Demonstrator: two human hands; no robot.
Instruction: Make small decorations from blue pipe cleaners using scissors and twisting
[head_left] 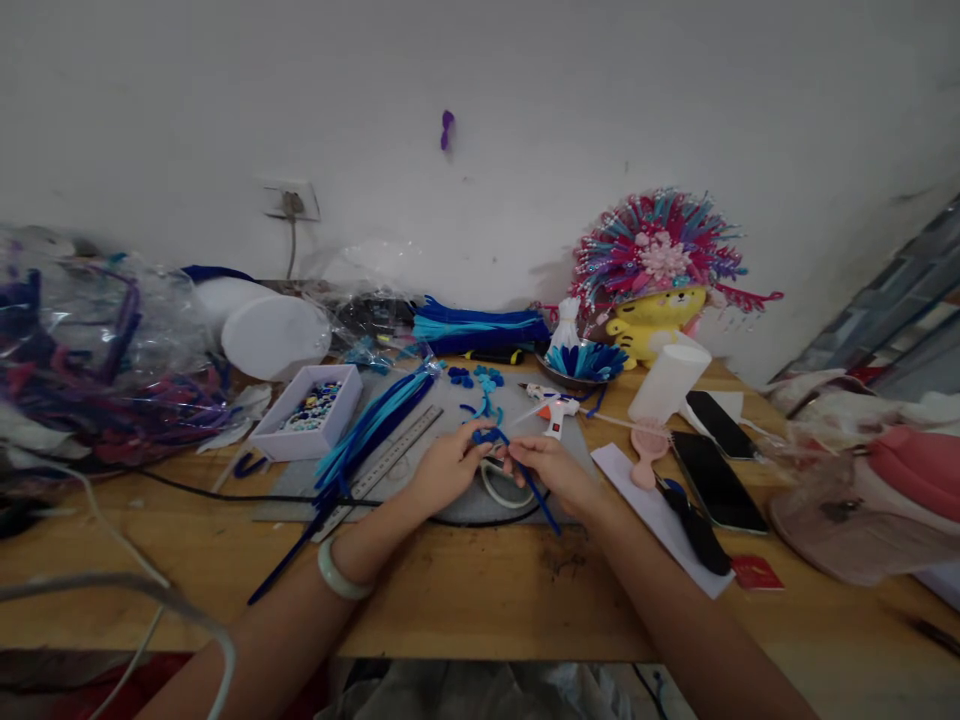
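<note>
A dark blue pipe cleaner (pixel 541 500) runs between my two hands, its upper part bent into loops and its free end hanging down to the right. My left hand (pixel 448 462) pinches the looped part. On the other side, the fingers of my right hand (pixel 553 468) are closed on the same pipe cleaner. Just beyond my hands lie bent blue pieces (pixel 482 406) and small blue flower shapes (pixel 487 377) on a grey mat (pixel 390 495). A white glue gun (pixel 556 408) rests on the mat to the right. Left of my hands is a metal ruler (pixel 401 452).
Pipe cleaners (pixel 375 425) lie beside a white box (pixel 341 405) of beads. A black cable (pixel 247 495) crosses the left side. Phones (pixel 716 480), a pink brush (pixel 648 450) and a white cylinder (pixel 670 383) stand or lie at right. Behind sits a yellow plush figure (pixel 656 325) with a colourful headdress.
</note>
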